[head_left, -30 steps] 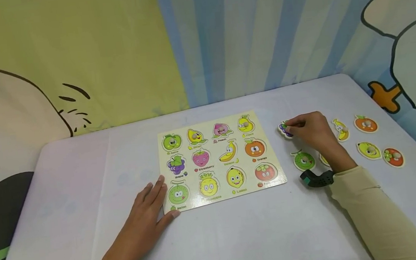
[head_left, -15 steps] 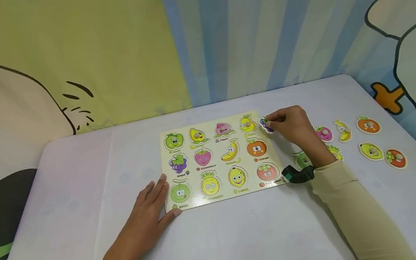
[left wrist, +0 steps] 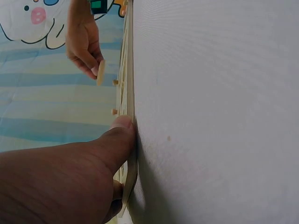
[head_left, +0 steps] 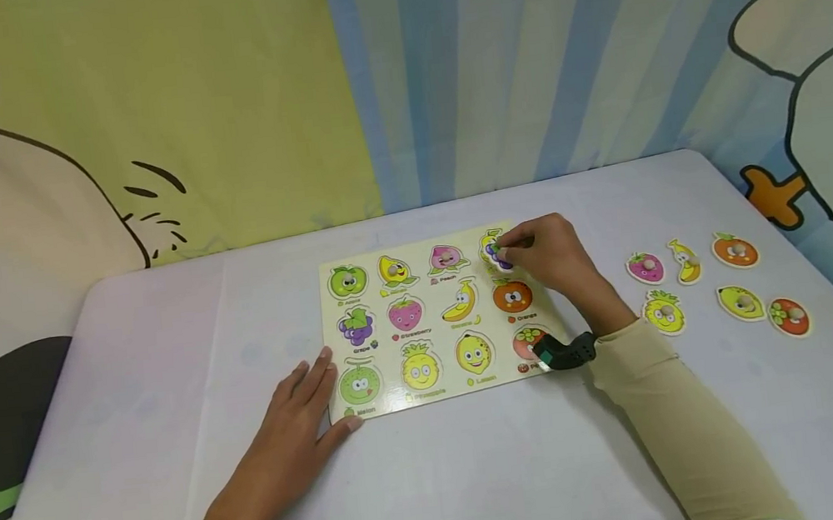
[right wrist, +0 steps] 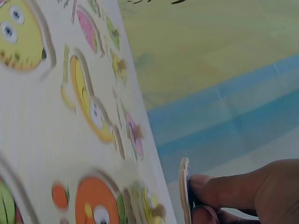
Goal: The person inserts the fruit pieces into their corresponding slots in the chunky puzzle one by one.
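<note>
Above the far right corner of the fruit board [head_left: 392, 402], the right hand [head_left: 553, 255] pinched the grape piece [head_left: 492, 250], raised clear of the pear piece [right wrist: 150, 201], while the left hand [head_left: 290, 419], fingers straight and ungripping, touched the board's near left corner.

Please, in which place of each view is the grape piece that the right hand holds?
Head: grape piece, just right of centre, in the right hand.
Left wrist: grape piece, upper left, edge-on.
Right wrist: grape piece, low, right of centre, edge-on.
Shared landmark: fruit board, in all three.
</note>
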A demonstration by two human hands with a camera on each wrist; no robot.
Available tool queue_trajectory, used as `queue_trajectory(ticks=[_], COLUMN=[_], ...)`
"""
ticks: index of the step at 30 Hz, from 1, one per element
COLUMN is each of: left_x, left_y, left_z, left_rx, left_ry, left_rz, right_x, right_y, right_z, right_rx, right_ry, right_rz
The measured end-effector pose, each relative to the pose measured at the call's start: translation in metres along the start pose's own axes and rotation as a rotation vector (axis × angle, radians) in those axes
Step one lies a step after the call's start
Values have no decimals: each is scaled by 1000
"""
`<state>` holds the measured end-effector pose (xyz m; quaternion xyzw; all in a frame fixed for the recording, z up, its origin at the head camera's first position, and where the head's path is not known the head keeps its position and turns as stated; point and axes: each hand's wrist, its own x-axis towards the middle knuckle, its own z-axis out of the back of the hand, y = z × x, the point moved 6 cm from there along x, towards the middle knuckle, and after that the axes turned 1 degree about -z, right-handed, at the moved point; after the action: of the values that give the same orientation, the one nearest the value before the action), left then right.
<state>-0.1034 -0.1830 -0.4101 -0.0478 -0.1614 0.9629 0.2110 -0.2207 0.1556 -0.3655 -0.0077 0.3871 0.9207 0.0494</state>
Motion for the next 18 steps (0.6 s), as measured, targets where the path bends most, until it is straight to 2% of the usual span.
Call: queue_trajectory(ticks=[11,18], left_x=[-1,-1], left_y=[-2,-1], left_z=[2,2], left_rx=[-14,-8], left_ry=[-7,-2], left_rz=[-8,-9], right_x=[-3,-7], right_y=[35,63], right_z=[-35,-66], right_rx=[59,74], right_ry=[64,104], right_rz=[13,90])
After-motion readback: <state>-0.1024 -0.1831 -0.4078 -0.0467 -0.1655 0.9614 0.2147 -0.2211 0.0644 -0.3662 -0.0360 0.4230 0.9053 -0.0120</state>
